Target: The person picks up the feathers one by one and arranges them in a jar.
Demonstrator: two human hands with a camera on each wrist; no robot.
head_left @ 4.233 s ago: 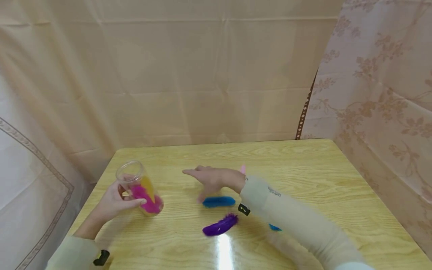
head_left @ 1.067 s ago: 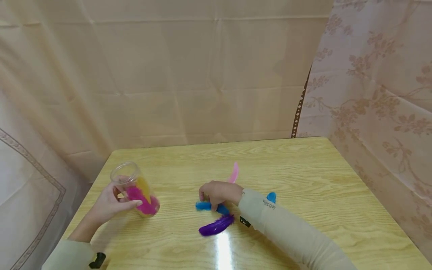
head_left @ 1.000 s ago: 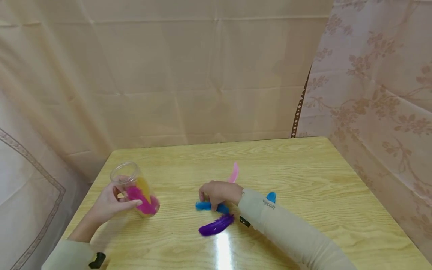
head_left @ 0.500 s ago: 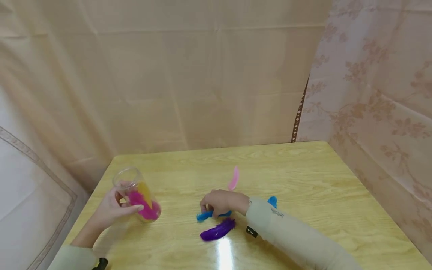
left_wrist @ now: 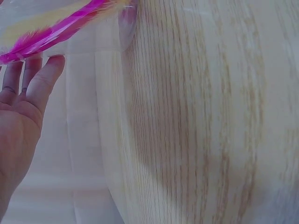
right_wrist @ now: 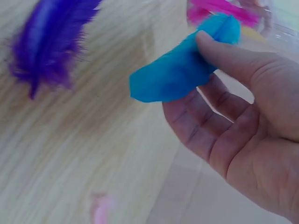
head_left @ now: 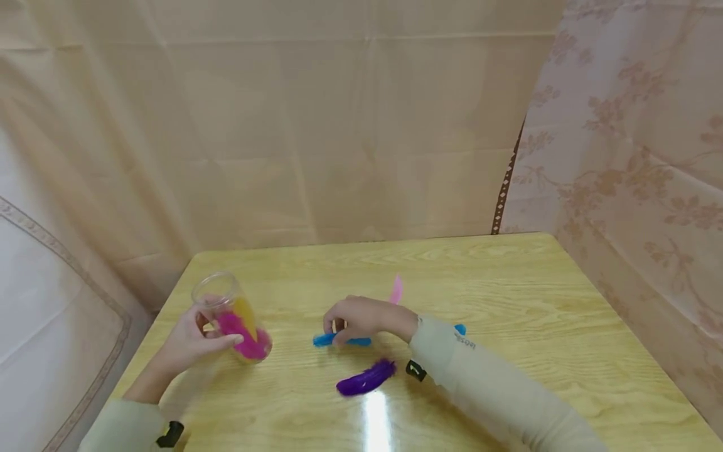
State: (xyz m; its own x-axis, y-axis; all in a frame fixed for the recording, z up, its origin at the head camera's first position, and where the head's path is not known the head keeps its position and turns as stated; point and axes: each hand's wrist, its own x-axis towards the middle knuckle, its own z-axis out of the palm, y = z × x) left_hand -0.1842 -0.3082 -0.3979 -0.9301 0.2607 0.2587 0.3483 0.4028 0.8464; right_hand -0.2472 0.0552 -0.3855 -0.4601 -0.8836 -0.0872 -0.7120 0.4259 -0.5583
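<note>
My right hand (head_left: 361,316) pinches a blue feather (right_wrist: 170,72) between thumb and fingers, over the middle of the table. On the left, my left hand (head_left: 189,342) grips a clear plastic jar (head_left: 217,292), which leans with its mouth toward the back left. Inside the jar lie a magenta feather (head_left: 240,333) and a yellow feather (head_left: 244,314). A purple feather (head_left: 367,378) lies on the table in front of my right hand. Behind that hand shows part of a pink feather (head_left: 397,290). A second blue feather (head_left: 460,329) is mostly hidden by my right sleeve.
The wooden table (head_left: 536,282) has its back edge close to a beige curtain (head_left: 339,125). A patterned curtain (head_left: 638,157) hangs along the right side. Light glares off the tabletop near the front.
Earlier the right hand hovered with fingers spread above the blue feather; it then took hold of it and has now shifted it slightly left and up. The left hand keeps its grip on the jar.
</note>
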